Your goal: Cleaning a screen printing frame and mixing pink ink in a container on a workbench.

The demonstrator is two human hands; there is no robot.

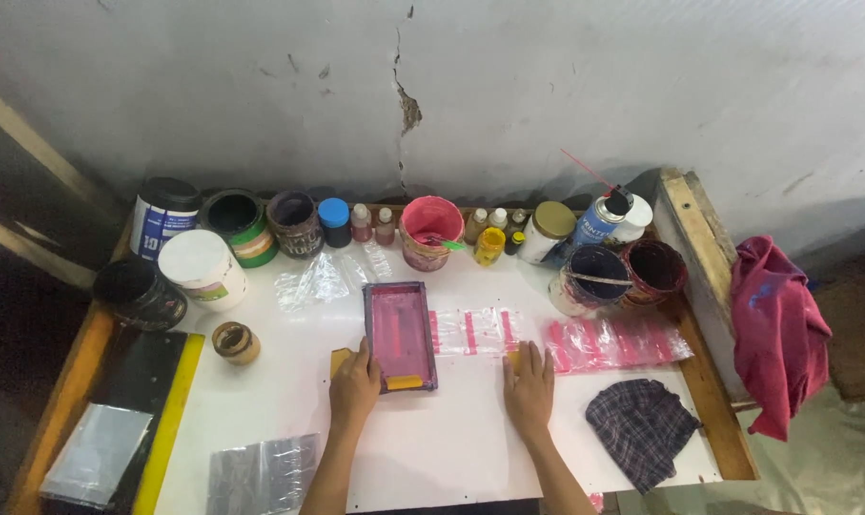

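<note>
A small rectangular printing frame (399, 334) with a pink mesh lies on the white table (280, 410). My left hand (354, 383) rests at its lower left corner, thumb on the frame edge by a yellow squeegee (406, 382). My right hand (529, 385) lies flat on the table to the right, fingers on the edge of clear plastic bags with pink printed stripes (470, 331). More printed bags (613, 343) are spread further right.
Several paint pots and bottles line the back, including a pink pot (430, 232) and a spray can (602, 217). A white tub (203, 268), a checked rag (640, 426), a red cloth (777, 329) and blank bags (261, 472) surround the work area.
</note>
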